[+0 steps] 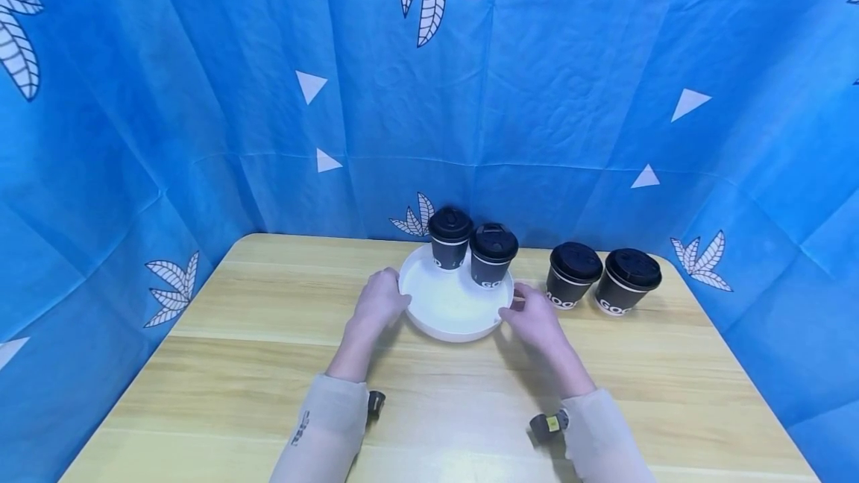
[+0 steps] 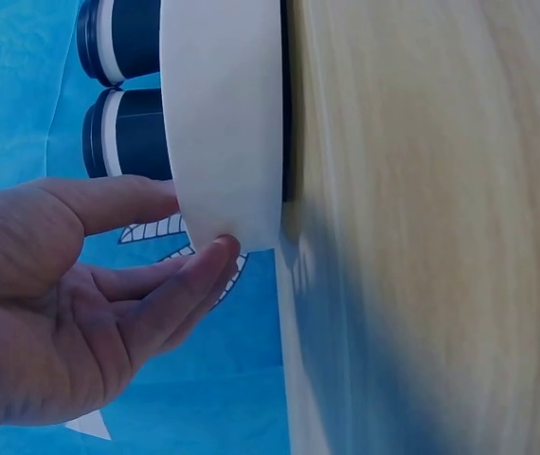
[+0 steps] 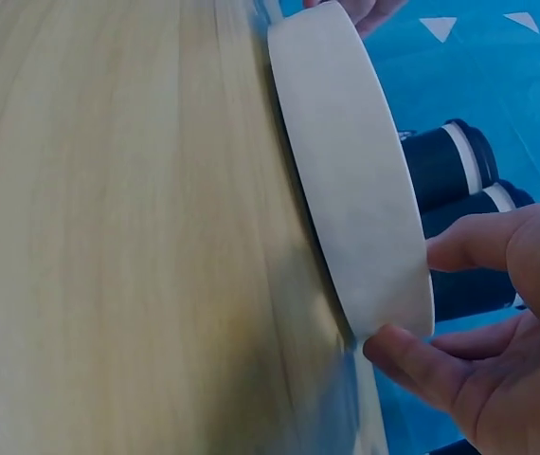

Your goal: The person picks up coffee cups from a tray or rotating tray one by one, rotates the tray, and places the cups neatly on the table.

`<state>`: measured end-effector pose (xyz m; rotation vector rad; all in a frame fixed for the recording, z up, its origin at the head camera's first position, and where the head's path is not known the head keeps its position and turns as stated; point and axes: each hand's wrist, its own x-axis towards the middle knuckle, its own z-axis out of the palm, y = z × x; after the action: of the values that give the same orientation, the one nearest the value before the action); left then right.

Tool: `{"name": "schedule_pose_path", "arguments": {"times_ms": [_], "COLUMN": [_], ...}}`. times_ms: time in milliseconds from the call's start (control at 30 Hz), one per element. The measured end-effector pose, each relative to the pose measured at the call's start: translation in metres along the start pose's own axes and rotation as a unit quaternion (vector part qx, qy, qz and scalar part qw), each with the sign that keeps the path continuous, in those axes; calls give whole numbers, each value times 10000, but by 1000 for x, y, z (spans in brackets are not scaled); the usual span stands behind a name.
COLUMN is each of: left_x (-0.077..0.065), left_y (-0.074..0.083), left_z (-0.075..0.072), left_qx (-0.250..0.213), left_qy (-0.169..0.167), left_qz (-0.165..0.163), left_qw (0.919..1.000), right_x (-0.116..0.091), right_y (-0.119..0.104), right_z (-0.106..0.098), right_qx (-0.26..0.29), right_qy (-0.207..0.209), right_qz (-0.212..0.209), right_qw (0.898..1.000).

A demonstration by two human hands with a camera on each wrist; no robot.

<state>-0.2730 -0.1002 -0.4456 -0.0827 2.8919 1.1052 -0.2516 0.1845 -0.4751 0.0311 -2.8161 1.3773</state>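
A round white tray (image 1: 436,311) with a raised rim is held between both hands over the back of the table. My left hand (image 1: 382,302) pinches its left side, the thumb at the rim and the fingers against the outer wall. On the opposite side my right hand (image 1: 533,317) grips the rim in the same way. Two black lidded paper cups, a left one (image 1: 450,237) and a right one (image 1: 493,256), stand upright toward the tray's far edge. A dark strip shows under the tray wall (image 2: 223,114); whether it touches the table, I cannot tell.
Two more black lidded cups, one nearer (image 1: 573,274) and one farther right (image 1: 627,282), stand on the wooden table (image 1: 221,364) right of my right hand. A blue patterned curtain (image 1: 570,80) hangs close behind the table's back edge.
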Motion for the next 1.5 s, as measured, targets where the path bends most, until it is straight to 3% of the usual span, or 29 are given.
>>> {"name": "schedule_pose_path", "arguments": {"times_ms": [500,800,1033,1333,1500], "left_x": [-1,1,3,3,2], "left_y": [3,0,-3,-3,-5], "left_z": [0,3,3,3,3], "left_qx": [100,-232,-757,-762,-537], "left_qy": [-241,-173,-143,-171,-175], "left_qz": [-118,-10,155,73,112], "left_qw": [9996,9996,9969,9969,9983], "right_x": [-5,0,1,-1,-3], "right_y": [-8,0,0,-2,-3], "right_z": [-1,1,0,3,3], "right_qx": [-413,636,968,629,367], "right_qy": [18,181,156,42,22], "right_qz": [131,331,470,345,282], "right_qw": [9991,9973,9941,9974,9989]}}
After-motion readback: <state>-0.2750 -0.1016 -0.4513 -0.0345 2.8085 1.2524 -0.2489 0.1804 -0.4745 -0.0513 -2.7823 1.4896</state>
